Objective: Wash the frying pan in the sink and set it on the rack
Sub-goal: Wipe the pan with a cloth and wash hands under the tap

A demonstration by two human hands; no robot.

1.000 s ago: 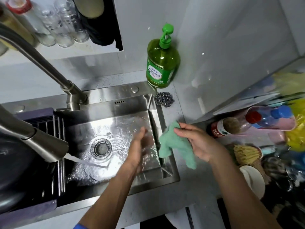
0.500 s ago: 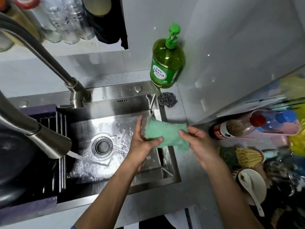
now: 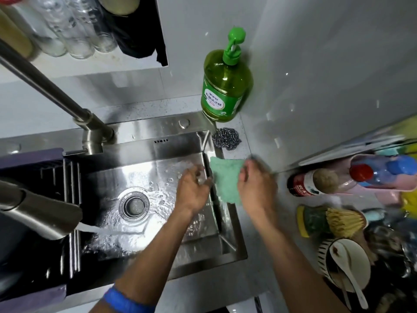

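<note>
A dark frying pan (image 3: 15,249) lies at the far left on the roll-up rack (image 3: 72,177) across the sink's left part, mostly cut off by the frame edge. Water runs from the pull-out faucet head (image 3: 42,213) into the steel sink (image 3: 158,145). A green cloth (image 3: 225,177) is draped over the sink's right rim. My right hand (image 3: 257,186) holds the cloth's right side, thumb on top. My left hand (image 3: 191,190) hovers over the basin just left of the cloth; its fingers are blurred, so I cannot tell if they touch it.
A green dish-soap bottle (image 3: 223,86) and a steel scourer (image 3: 226,138) sit behind the sink's right corner. Bottles (image 3: 316,184), a brush (image 3: 338,220) and a bowl with a spoon (image 3: 347,265) crowd the counter at right. Glasses (image 3: 74,35) stand on the shelf above.
The cloth, stretched between both hands over the basin before, now lies over the sink's right rim. My right hand has moved up onto it and my left hand has slid to its left edge.
</note>
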